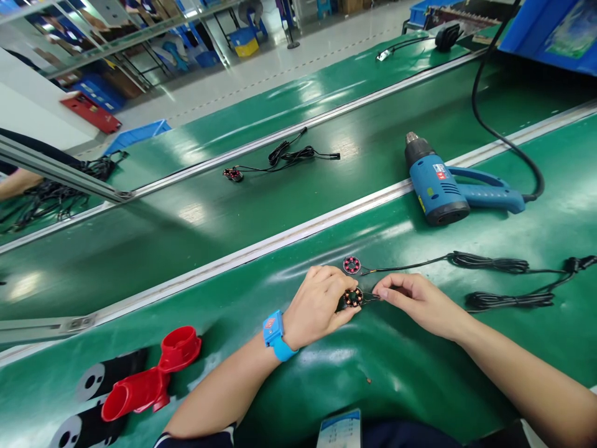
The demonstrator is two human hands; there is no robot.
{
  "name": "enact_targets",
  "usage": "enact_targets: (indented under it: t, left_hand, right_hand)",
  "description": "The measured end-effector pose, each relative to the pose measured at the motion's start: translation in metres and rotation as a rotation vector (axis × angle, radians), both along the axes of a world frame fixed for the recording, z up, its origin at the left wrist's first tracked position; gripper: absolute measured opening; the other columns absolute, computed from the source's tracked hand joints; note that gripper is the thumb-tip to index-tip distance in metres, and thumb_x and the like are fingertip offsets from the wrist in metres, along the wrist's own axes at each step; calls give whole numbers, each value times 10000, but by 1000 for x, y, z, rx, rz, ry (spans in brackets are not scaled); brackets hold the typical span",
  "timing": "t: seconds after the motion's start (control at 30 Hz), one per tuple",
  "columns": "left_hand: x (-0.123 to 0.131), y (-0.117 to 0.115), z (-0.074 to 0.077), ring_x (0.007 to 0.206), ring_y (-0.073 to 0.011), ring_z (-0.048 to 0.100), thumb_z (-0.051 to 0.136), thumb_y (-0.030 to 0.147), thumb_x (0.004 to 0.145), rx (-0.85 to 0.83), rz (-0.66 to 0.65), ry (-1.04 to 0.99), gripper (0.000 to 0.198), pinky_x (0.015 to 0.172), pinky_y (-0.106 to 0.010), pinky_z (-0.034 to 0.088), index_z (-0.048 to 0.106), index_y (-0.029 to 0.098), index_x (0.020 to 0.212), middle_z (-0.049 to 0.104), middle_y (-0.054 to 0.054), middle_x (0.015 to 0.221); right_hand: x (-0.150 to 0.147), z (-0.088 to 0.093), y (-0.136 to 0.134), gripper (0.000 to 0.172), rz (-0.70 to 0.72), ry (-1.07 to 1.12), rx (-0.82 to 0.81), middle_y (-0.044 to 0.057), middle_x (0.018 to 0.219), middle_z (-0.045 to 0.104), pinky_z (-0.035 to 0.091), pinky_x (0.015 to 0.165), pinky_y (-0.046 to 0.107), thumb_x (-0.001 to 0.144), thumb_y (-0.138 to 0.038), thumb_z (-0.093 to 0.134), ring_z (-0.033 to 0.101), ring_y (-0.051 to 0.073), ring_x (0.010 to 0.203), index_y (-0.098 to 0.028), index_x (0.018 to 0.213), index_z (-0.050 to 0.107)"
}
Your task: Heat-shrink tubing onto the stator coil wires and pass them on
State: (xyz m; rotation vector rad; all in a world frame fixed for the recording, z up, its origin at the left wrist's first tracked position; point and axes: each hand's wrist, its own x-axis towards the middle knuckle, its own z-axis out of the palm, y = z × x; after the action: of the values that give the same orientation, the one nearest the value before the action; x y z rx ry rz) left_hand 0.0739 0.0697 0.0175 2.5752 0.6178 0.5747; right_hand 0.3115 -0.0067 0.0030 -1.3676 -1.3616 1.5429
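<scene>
The place is a factory assembly workshop: pale metal rails [261, 249] divide a long, glossy green work surface [233, 211], a ring-shaped, red-wound coil [347, 266] lies at four o'clock, a blue-and-black plastic heat gun [433, 183] between two and three, and, at ten, blue plastic crates [100, 90] sit beneath a metal-legged bench [125, 46].

So the left hand [313, 306], blue strap [273, 331] on that wrist, has a small copper-wound ring [354, 298] between its fingertips, and the right hand [417, 300] is pinching the thin wires [370, 298] coming off its right side. A pinkish-red ring [351, 265] lies just beyond it, with bundled black cables [489, 262] stretching off to the right. Blue heat gun [441, 186] lies on its side, far right. Red plastic parts [140, 394] are near left, and yeah, another wired ring [232, 174] is on the green belt [196, 218] farther off.
</scene>
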Motion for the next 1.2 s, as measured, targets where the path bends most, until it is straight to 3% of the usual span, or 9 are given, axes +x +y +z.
enact_targets:
  t: [0.13,0.57,0.7,0.8,0.87,0.93,1.07,1.2]
  left_hand:
    - [0,1,-2,1030,-226,572,696,332,902,-15,-12,45,332,882,-388,400,507,192,1137,662,-46,1028]
    - [1,1,-5,1022,-228,564,702,346,896,-69,-5,71,313,860,-389,396,488,199,1070,660,-55,1061]
    - [2,4,-2,1037,-234,558,701,350,900,-90,-42,191,232,857,-386,383,530,203,958,664,-40,1037]
    - [1,6,-2,1051,-232,557,702,371,904,-102,-68,245,226,876,-380,380,554,201,927,666,-38,1066]
    - [0,7,0,1059,-233,559,713,431,887,-109,-75,244,275,885,-375,383,568,202,932,658,-44,1111]
    - [-2,9,4,1071,-232,560,711,502,867,-110,-68,228,333,897,-371,387,582,205,944,645,-47,1157]
    - [-9,23,22,1086,-215,568,640,502,923,-52,60,192,305,921,-363,388,590,214,1012,644,-38,1169]
    - [-22,66,36,1080,-238,571,601,449,956,109,320,271,261,931,-385,407,598,225,1089,645,-48,1148]
  right_hand:
    - [-1,0,0,372,1,73,-12,23,933,595,397,685,267,915,-468,613,499,153,756,-176,1141,575]
    - [-5,2,-2,437,-40,11,-3,30,913,635,393,628,254,902,-498,655,505,135,691,-179,1160,502]
    - [-1,2,-4,455,1,2,-6,65,1085,628,449,579,249,925,-479,632,534,125,666,-205,1245,460]
    - [6,6,-5,367,43,-2,56,86,1185,595,553,780,320,988,-467,555,614,192,936,-209,1240,489]
    - [12,11,-5,307,29,-56,159,78,1194,592,519,946,361,1027,-453,509,582,213,1085,-211,1214,529]
    - [19,18,-4,285,-22,-154,263,68,1180,598,492,981,367,1047,-445,484,573,221,1101,-214,1198,556]
    - [32,27,-4,246,-152,-380,420,41,1119,617,497,866,329,1056,-419,473,597,217,1011,-237,1186,576]
    - [43,19,-1,265,-190,-728,650,60,1124,620,467,872,374,1055,-365,403,600,245,1008,-213,1201,564]
